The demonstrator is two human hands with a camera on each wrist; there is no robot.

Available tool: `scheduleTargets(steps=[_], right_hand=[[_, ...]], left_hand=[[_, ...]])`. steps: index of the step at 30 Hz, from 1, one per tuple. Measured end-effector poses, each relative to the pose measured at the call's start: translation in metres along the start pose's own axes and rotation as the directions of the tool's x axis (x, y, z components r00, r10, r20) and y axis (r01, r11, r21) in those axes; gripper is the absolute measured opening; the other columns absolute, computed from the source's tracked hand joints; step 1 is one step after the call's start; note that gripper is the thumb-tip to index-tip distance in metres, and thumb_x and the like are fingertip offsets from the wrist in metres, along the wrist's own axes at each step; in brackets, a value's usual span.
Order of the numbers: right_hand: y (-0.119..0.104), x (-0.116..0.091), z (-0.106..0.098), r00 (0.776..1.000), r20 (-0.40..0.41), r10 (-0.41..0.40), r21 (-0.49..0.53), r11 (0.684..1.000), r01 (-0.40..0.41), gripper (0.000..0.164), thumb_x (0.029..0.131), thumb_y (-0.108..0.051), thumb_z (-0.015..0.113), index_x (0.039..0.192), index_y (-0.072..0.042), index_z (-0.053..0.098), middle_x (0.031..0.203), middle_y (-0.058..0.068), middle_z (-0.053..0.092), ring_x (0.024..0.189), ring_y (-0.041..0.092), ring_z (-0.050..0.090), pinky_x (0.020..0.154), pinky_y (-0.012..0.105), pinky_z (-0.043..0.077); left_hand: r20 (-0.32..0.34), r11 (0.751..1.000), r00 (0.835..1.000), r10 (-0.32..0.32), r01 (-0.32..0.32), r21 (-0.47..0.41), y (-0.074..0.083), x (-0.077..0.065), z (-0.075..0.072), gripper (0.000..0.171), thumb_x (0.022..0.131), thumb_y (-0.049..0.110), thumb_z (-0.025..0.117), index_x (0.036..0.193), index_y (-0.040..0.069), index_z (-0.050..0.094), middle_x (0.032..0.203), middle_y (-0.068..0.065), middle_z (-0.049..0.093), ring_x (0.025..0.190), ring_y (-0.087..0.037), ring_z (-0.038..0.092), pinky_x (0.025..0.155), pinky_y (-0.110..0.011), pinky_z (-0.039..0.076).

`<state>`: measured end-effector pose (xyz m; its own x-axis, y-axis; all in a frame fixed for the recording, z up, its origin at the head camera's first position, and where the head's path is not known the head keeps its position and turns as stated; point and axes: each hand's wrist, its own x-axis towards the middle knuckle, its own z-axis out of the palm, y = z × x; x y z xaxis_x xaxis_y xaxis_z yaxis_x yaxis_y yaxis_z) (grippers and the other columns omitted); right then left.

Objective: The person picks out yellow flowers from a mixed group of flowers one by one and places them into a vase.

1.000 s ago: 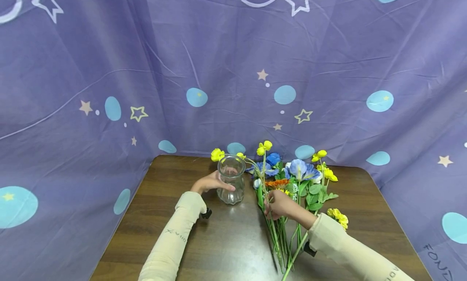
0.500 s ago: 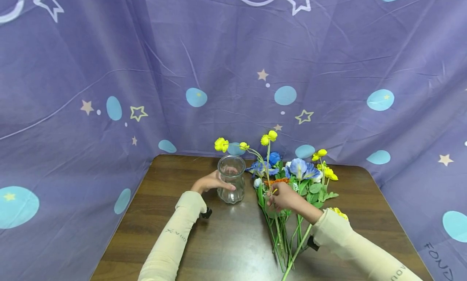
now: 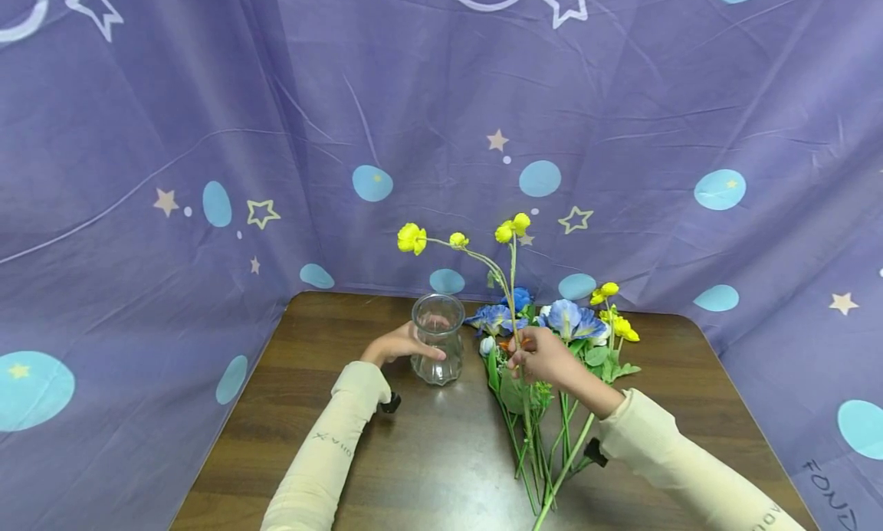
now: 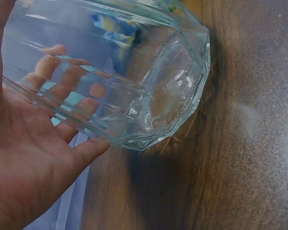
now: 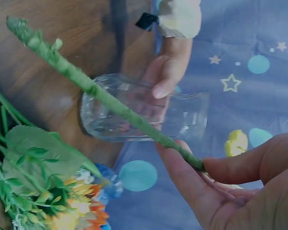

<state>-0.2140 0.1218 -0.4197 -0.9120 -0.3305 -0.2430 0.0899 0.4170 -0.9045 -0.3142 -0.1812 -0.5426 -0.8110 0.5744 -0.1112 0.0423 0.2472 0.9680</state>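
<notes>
Clear glass forms the vase (image 3: 441, 372), which stands upright on the wooden table (image 3: 414, 454), within the left hand (image 3: 402, 344) and to the left of the right hand (image 3: 545, 357). No stem stands inside it. The stem (image 5: 116, 105) with yellow blooms (image 3: 411, 239) rises above the right hand; its lower end extends below that hand, over the loose flowers (image 3: 567, 320). Whether that end touches them cannot be determined.

The step in hand is judged to be the lifting of one stem clear of the others, with the vase steadied. Good practice calls for a smooth upward lift, high enough for the lower end to pass over the loose flowers without dragging them. The blooms reach out to the left of the right hand, above the vase, so any twist at the fingertips is best made slight. Moderate pressure from the left hand should suffice; a hard squeeze on smooth glass could cause a slip.

Condition of hands: the left is curved to the vase's width, thumb on the near side, fingers round the far side and visible through the glass. The right pinches the stem between thumb and fingers, closed to the stem's own thickness; some of its fingers are partly hidden.
</notes>
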Motion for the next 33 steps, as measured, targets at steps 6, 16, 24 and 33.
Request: scheduleTargets(steps=[6,16,24,33], right_hand=[[-0.011,-0.006,-0.004,0.997,-0.033,-0.071,-0.045,0.997,0.070,0.009,0.100,0.010,0.049,0.103,0.005,0.055,0.091,0.024,0.072,0.073,0.016,0.070,0.065,0.034,0.062],[-0.029,-0.010,-0.017,0.986,-0.067,-0.154,0.011,0.988,0.155,0.015,0.101,0.008,0.049,0.112,0.010,0.059,0.093,0.026,0.072,0.079,0.017,0.071,0.080,0.043,0.064],[-0.041,-0.015,-0.029,0.984,-0.051,-0.173,0.056,0.983,0.176,0.027,0.104,0.005,0.046,0.127,0.010,0.058,0.083,0.007,0.072,0.075,0.013,0.070,0.068,0.033,0.062],[-0.047,-0.017,-0.033,0.978,-0.080,-0.193,0.065,0.978,0.199,0.026,0.104,0.003,0.047,0.125,0.012,0.058,0.092,0.020,0.071,0.080,0.017,0.072,0.073,0.035,0.064]], left_hand=[[-0.008,1.000,1.000,-0.003,0.003,-0.014,-0.002,0.000,0.001,0.074,0.079,0.008,0.085,0.144,0.010,0.051,0.147,-0.015,0.056,0.133,-0.031,0.055,0.115,-0.052,0.043],[-0.009,1.000,1.000,-0.008,0.008,-0.020,-0.005,0.002,0.001,0.074,0.077,0.010,0.087,0.143,0.012,0.052,0.144,-0.013,0.058,0.131,-0.029,0.057,0.114,-0.051,0.044],[-0.009,1.000,1.000,-0.009,0.009,-0.023,-0.003,0.001,0.002,0.075,0.079,0.006,0.084,0.145,0.007,0.049,0.146,-0.017,0.055,0.131,-0.030,0.056,0.114,-0.051,0.044],[-0.013,1.000,1.000,0.011,-0.011,-0.019,0.000,0.001,0.002,0.074,0.079,0.004,0.083,0.145,0.006,0.049,0.146,-0.018,0.056,0.132,-0.031,0.055,0.116,-0.051,0.042]])
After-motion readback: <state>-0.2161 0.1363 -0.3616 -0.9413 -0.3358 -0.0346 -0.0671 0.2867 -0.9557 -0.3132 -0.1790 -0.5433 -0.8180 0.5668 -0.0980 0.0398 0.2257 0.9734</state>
